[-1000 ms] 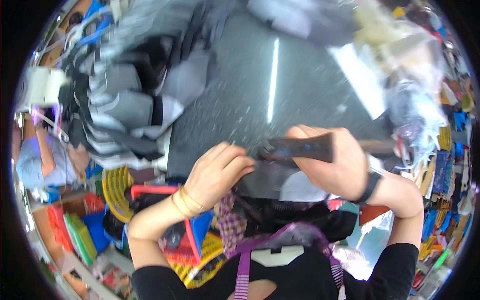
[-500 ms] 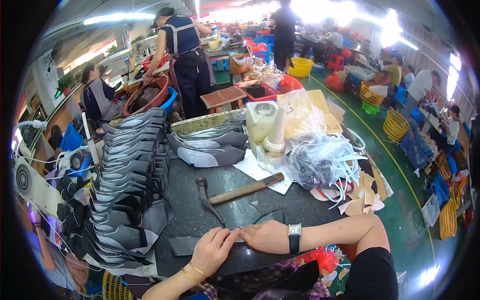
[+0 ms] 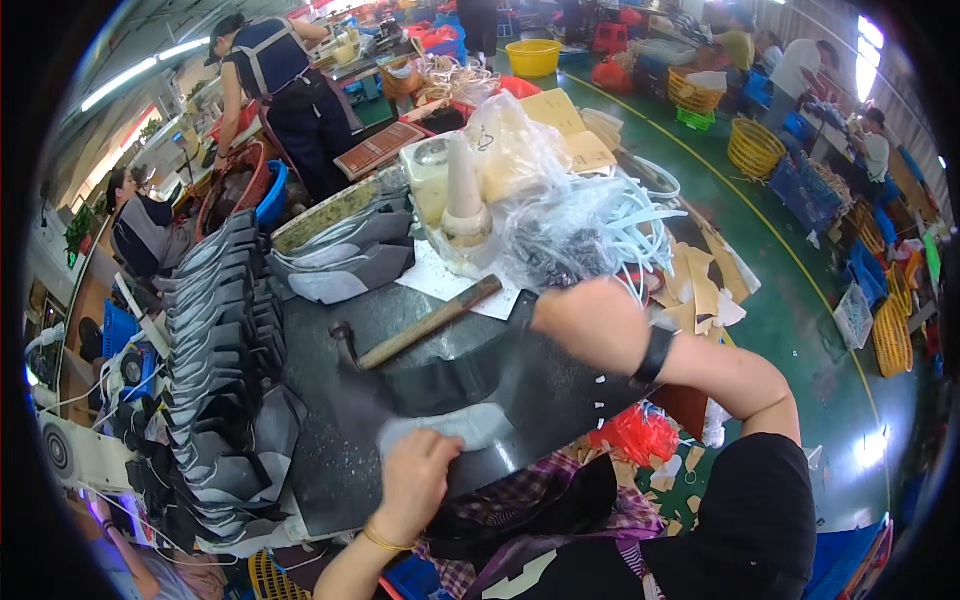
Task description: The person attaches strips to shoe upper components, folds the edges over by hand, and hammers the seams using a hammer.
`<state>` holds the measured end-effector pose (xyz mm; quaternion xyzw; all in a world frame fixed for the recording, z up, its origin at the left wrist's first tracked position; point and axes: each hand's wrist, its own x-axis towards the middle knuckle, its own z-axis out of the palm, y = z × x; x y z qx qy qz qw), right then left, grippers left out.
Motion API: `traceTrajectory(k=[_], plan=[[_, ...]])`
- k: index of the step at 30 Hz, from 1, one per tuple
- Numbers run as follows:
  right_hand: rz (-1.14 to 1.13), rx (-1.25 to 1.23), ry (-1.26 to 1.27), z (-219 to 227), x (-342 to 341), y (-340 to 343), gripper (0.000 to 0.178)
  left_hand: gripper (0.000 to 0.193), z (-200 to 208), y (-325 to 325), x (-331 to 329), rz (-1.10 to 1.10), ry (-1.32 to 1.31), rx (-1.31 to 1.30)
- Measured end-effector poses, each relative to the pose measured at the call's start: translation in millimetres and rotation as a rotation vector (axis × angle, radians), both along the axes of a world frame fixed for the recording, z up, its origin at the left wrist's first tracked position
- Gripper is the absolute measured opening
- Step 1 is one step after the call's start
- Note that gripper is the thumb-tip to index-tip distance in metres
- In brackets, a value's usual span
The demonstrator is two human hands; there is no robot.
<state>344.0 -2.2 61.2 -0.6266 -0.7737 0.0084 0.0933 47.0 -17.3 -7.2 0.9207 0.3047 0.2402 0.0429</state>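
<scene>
At the table's near edge my left hand (image 3: 418, 472) is closed, fingertips pinching the border of a pale grey, curved shoe-upper piece (image 3: 478, 428). My right hand (image 3: 598, 325), smeared by motion, is raised to the right, over the tabletop. Its fingers look closed at the end of a dark, curved band (image 3: 440, 385) that arcs across the table beyond the pale piece; blur hides whether the two are joined. A hammer (image 3: 430, 323) with a wooden handle lies past the band, its head to the left.
Long stacks of grey-black shoe uppers (image 3: 215, 370) line the left side; a smaller pile (image 3: 345, 260) lies farther back. Behind the hammer stand a whitish container (image 3: 428, 185) with a cone (image 3: 463, 190) and clear plastic bags (image 3: 560, 225). Tan scraps (image 3: 700, 285) lie right. Co-workers are farther off.
My hands, together at the near edge before, are now apart. The right has risen and swung right, drawing the dark band out; the left stays on the pale piece. The whole view has shifted.
</scene>
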Motion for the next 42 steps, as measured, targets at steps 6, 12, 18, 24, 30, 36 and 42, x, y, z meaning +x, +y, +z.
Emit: traceTrajectory(k=[6,12,18,24,30,36,42], plan=[[-0.552,0.656,0.007,-23.8,173.6,81.7,0.015,0.025,-4.7,-6.3,7.9,-0.032,-0.041,-0.185],[-0.513,0.561,0.359,-24.5,204.0,100.2,0.019,0.028,15.1,-2.4,-10.6,-0.130,-0.059,-0.199],[-0.175,1.114,1.179,65.8,177.2,93.9,0.010,0.027,29.2,-2.3,-2.2,-0.295,-0.126,-0.255],[0.042,0.337,0.607,126.5,137.5,102.0,0.015,0.034,40.2,-4.3,17.0,-0.492,-0.110,-0.253],[0.099,0.180,0.787,112.7,42.9,84.5,0.013,0.074,78.4,103.4,142.5,-0.299,-0.716,-0.319],[-0.017,0.823,1.051,134.7,95.1,96.7,0.011,0.074,27.8,123.6,253.8,-0.374,-0.262,-0.620],[-0.030,0.962,1.036,144.1,148.5,94.9,0.020,0.069,24.3,115.5,230.4,-0.298,-0.381,-0.123]])
